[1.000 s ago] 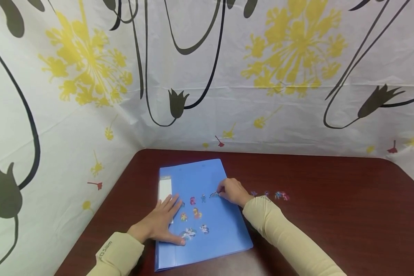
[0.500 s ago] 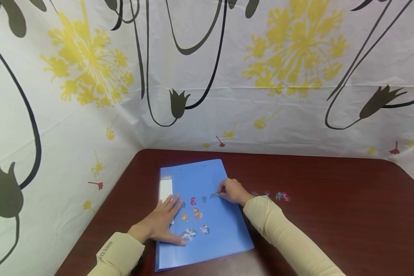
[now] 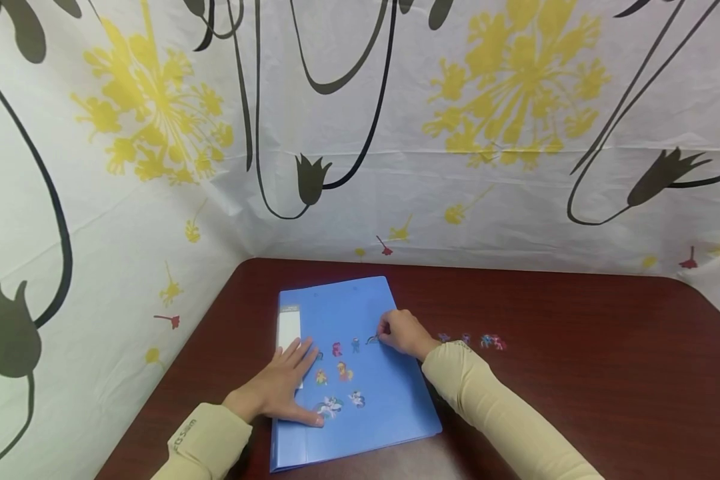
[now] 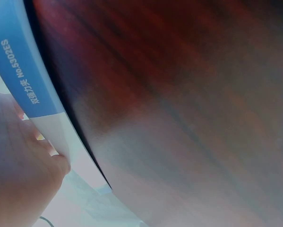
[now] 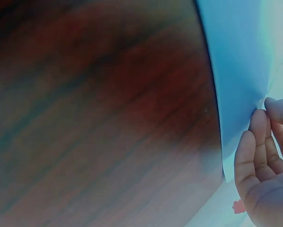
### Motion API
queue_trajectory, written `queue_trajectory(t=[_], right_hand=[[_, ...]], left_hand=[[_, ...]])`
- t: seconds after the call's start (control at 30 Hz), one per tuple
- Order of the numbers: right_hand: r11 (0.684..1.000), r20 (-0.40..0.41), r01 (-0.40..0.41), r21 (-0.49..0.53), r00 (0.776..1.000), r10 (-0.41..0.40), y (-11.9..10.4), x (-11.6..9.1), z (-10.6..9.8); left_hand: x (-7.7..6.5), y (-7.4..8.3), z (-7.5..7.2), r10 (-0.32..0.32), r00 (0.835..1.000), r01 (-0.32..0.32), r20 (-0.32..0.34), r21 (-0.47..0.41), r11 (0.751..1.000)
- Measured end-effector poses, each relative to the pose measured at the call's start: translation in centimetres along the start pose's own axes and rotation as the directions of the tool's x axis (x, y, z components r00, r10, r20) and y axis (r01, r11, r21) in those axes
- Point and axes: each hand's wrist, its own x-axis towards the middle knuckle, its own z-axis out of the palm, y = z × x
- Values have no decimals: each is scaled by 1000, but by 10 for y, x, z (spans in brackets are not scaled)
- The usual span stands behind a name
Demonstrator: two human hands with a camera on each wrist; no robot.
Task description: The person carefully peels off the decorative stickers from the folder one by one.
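Note:
A blue folder [image 3: 390,407] lies on the table, its cover dotted with several small cartoon pony stickers, among them a pink one [image 3: 337,349] and an orange-yellow one [image 3: 345,371]. My left hand [image 3: 276,387] rests flat with spread fingers on the folder's left side, over the white spine label [image 3: 289,323] and beside the winged pony sticker [image 3: 330,406]. Near the right edge, my right hand [image 3: 405,332] pinches a small sticker [image 3: 372,339] between thumb and finger, right at the cover. In the right wrist view, the pinching fingertips [image 5: 259,118] hold a thin, see-through edge.
More stickers [image 3: 493,342] lie on the dark red-brown table [image 3: 576,373] to the right of the folder, partly behind the right sleeve. A white cloth [image 3: 360,133] with yellow flowers and grey tulips hangs behind and at the left.
The right fingertips shift very slightly at the sticker. My left hand and the folder keep their places; the whole view drifts a little.

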Motion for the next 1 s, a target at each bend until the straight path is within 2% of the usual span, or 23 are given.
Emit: queue_trajectory(t=[0.2, 0.4, 0.53, 0.8, 1.0], right_hand=[[993, 12, -45, 113, 999, 44, 2, 0, 2], [970, 58, -135, 203, 990, 126, 2, 1, -1], [965, 70, -172, 200, 984, 161, 1, 1, -3], [981, 48, -134, 142, 991, 128, 0, -1, -2], [979, 72, -125, 160, 991, 115, -2, -2, -2]], left_hand=[[-1, 0, 1, -5, 1000, 5, 9, -3, 1000], [-1, 0, 1, -4, 1000, 4, 9, 8, 1000], [0, 0, -1, 5, 1000, -5, 4, 12, 1000], [1, 0, -1, 6, 1000, -6, 2, 14, 1000], [0, -1, -1, -1, 1000, 1, 6, 14, 1000]])
